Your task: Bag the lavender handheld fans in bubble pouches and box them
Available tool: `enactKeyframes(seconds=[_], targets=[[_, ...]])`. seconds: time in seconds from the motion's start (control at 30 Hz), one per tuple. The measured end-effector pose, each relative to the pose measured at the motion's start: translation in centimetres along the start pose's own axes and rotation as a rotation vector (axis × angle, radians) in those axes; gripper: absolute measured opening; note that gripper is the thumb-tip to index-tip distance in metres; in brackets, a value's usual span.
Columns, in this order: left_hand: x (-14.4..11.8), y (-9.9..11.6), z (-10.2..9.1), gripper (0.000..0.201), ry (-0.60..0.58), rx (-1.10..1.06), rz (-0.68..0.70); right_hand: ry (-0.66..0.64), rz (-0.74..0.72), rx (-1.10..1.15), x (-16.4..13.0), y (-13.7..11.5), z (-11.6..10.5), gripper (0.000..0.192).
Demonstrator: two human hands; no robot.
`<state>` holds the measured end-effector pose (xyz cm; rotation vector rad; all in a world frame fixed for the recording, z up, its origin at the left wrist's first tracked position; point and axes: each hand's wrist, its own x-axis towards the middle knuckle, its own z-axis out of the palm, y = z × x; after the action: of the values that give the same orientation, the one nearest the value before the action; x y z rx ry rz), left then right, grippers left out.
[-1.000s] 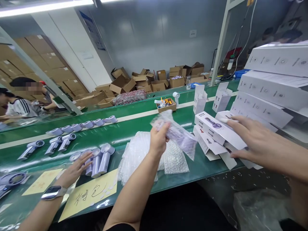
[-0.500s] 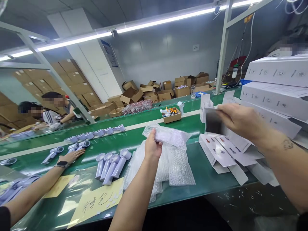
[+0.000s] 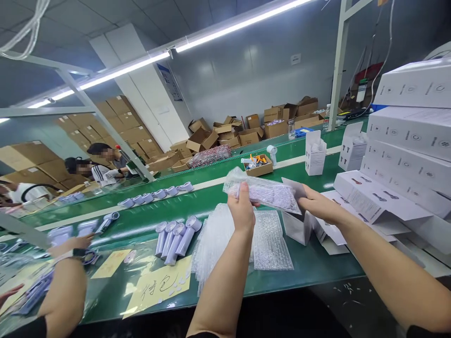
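- Left hand (image 3: 243, 211), centre of frame: fingers curled closed around the left half of a bubble-wrap pouch (image 3: 269, 195), thumb on top. Something lilac shows through the wrap.
- Pouch sits mid-frame, held above the bench, long side running left to right, right end dipping slightly.
- Right hand (image 3: 320, 204), right of centre: fingers nearly closed, pinching an edge of a white carton (image 3: 296, 227) with its flap up.
- Pouch's right end is up against that flap. Can't tell from here whether any of it is inside.
- Stack of bubble-wrap bags (image 3: 214, 239) on the green bench (image 3: 317, 267), lower middle, right under the pouch.
- Left of the bags: four lilac round-headed handhelds (image 3: 185, 241) side by side, heads away from me. Yellow sheet (image 3: 151, 291) with handwriting just below them.
- Right side: big pile of printed white boxes (image 3: 408, 122).
- Upper middle: small cardboard tray (image 3: 263, 170) with orange bits.
- Lower left: a co-worker's hand (image 3: 72, 244) over more lilac units, grip unclear.
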<state>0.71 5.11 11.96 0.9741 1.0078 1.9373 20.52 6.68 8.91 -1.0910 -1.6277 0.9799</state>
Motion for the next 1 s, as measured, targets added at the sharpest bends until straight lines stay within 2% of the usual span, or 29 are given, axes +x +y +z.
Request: enactKeyframes(seconds=[0.1, 0.3, 0.37, 0.47, 0.57, 0.63, 0.7, 0.77, 0.83, 0.9, 1.0], targets=[[-0.9, 1.3, 1.4, 0.036, -0.120, 0.322, 0.243, -0.061, 0.017, 0.121, -0.1, -0.2, -0.1, 0.050], [-1.4, 2.5, 5.0, 0.029, -0.352, 0.956, 0.519, -0.058, 0.173, 0.380, 0.8, 0.7, -0.8, 0.044], [-2.0, 2.5, 6.2, 0.030, -0.463, 1.156, 0.643, -0.058, 0.148, 0.434, 1.0, 1.1, -1.1, 0.037], [-2.8, 2.3, 7.9, 0.032, -0.603, 1.328, 0.768, -0.091, 0.112, 0.475, 1.1, 1.5, -1.6, 0.026], [-2.8, 2.0, 9.3, 0.032, -0.589, 1.427, 0.706, -0.104, 0.085, 0.509, 0.6, 1.5, -1.6, 0.028], [-2.5, 2.1, 10.0, 0.033, -0.590, 1.470, 0.615, -0.016, -0.002, 0.531, 0.1, 1.3, -1.1, 0.038], [-2.3, 2.8, 10.3, 0.038, -0.686, 1.447, 0.514, 0.112, -0.133, 0.442, -0.6, 0.9, -0.1, 0.053], [-1.8, 3.7, 10.1, 0.046, -0.874, 1.321, 0.399, 0.214, -0.235, 0.245, -1.1, 0.7, 1.0, 0.065], [-0.7, 4.7, 9.3, 0.045, -1.034, 1.118, 0.282, 0.279, -0.245, 0.094, -1.5, 0.9, 1.6, 0.066], [0.8, 4.9, 7.8, 0.040, -1.093, 0.966, 0.220, 0.353, -0.212, 0.049, -1.6, 1.4, 1.6, 0.059], [2.5, 3.4, 5.1, 0.025, -1.206, 0.979, 0.227, 0.425, -0.196, 0.029, -1.5, 2.4, 1.2, 0.053]])
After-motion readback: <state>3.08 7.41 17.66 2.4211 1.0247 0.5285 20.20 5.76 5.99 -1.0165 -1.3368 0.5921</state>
